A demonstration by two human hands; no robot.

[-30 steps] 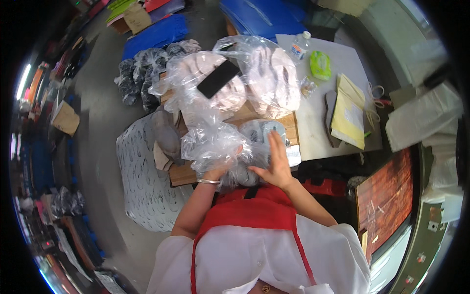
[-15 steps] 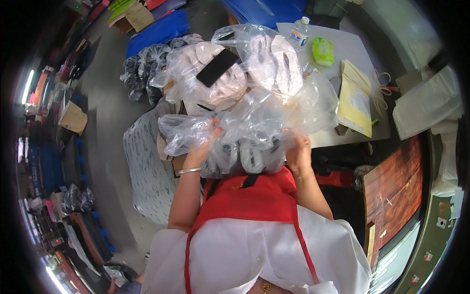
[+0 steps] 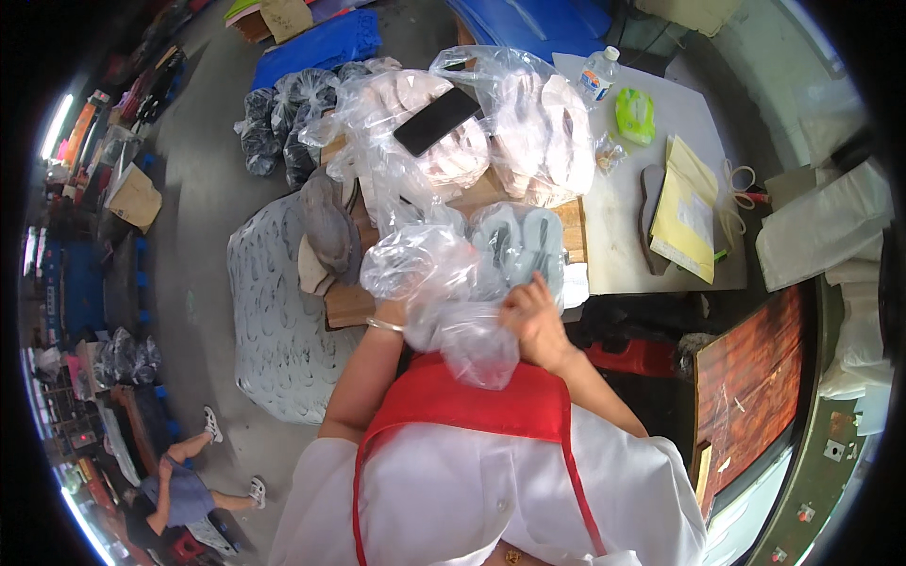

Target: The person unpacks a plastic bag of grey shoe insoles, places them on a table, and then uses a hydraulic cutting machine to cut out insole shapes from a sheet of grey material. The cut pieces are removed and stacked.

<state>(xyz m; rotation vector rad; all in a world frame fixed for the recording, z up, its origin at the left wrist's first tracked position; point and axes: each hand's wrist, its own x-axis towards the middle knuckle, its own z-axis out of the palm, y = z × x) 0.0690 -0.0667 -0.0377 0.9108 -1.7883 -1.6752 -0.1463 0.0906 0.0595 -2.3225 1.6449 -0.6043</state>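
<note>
A crumpled clear plastic bag spreads in front of my red apron, its loose end hanging near my waist. My left hand is closed on this bag, its fingers mostly behind the film. At the bag's right side, my right hand has its fingers apart, the forefinger stretched forward and the thumb side close to the film. Just beyond lie grey shoe soles under clear plastic, at the near edge of a wooden board. Farther back are two clear bags of pale pink soles.
A black phone rests on the left pink bag. Grey-brown soles lie left of the board. On the right are a bottle, a green packet, a yellow envelope and scissors. At lower left is a person.
The bag's plastic has been drawn back toward me and left, uncovering the grey soles. My right hand has moved left and its fingers have spread. A person has come into view at lower left.
</note>
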